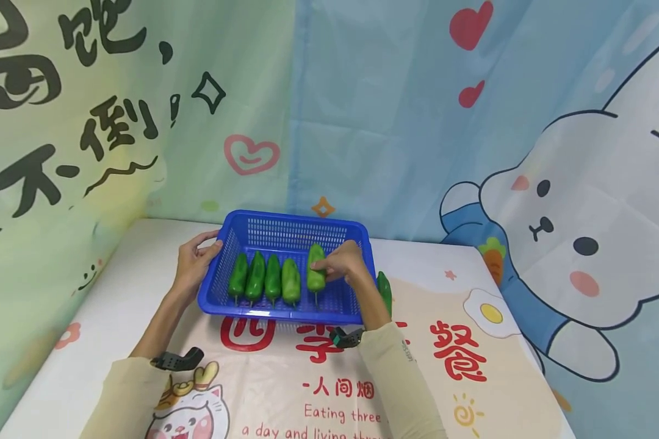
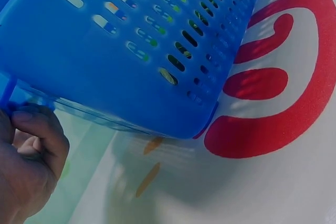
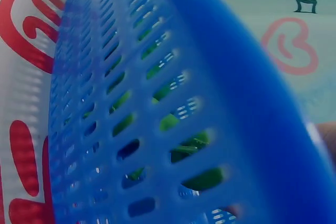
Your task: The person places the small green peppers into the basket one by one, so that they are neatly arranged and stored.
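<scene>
A blue plastic basket [image 1: 285, 315] with slotted walls stands on the table. My left hand [image 1: 192, 263] grips its left rim, and the left wrist view shows the curled fingers [image 2: 44, 132] at the basket's edge. Inside, several green peppers [image 1: 273, 277] lie side by side, stems toward me. My right hand [image 1: 345, 262] reaches over the right side and pinches another green pepper [image 1: 316, 277], just right of that row. In the right wrist view the basket wall [image 3: 220, 77] hides most of that hand; green shows through the slots.
Outside the basket, one more green pepper [image 1: 384, 291] lies on the table at the right, partly behind my right forearm. A printed cloth [image 1: 274, 390] with red lettering covers the table. Behind the basket hangs a decorated curtain [image 1: 351, 152].
</scene>
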`<state>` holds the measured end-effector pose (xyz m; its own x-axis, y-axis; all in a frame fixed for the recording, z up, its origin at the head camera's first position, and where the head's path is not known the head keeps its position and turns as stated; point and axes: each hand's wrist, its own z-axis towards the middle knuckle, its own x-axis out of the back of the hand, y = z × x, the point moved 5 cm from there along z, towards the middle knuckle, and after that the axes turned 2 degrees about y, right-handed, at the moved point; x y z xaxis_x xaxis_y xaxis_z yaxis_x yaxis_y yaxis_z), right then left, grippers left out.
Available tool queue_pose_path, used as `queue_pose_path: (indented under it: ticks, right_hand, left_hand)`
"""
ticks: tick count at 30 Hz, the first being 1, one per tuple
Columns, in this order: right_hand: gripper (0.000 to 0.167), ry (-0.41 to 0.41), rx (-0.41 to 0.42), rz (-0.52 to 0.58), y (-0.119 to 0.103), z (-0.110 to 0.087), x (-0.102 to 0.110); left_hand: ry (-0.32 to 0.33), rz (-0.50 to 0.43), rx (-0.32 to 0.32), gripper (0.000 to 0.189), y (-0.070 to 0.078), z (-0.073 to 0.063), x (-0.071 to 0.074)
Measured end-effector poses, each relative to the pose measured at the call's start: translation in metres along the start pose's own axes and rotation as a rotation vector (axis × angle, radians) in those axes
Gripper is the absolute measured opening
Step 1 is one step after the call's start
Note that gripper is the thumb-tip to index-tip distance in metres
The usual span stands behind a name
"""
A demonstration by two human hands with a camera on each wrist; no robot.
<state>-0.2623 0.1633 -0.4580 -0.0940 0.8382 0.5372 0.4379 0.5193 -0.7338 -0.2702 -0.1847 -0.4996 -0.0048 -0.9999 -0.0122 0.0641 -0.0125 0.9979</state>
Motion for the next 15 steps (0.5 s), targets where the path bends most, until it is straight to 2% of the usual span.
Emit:
queue_pose_path:
  ticks: [7, 11, 15]
  right_hand:
    - [0.072, -0.002, -0.017, -0.078, -0.002, 0.006, -0.006]
    - [0.070, -0.008, -0.012, -0.099, -0.004, 0.010, -0.010]
    - [0.068, -0.015, -0.013, -0.049, -0.005, 0.014, -0.016]
  left_hand:
    - [-0.005, 0.000, 0.017, 0.053, -0.003, 0.000, -0.001]
    - [0.004, 0.009, 0.017, 0.052, -0.003, 0.000, 0.000]
    - [0.007, 0.005, 0.028, 0.052, -0.003, 0.001, 0.000]
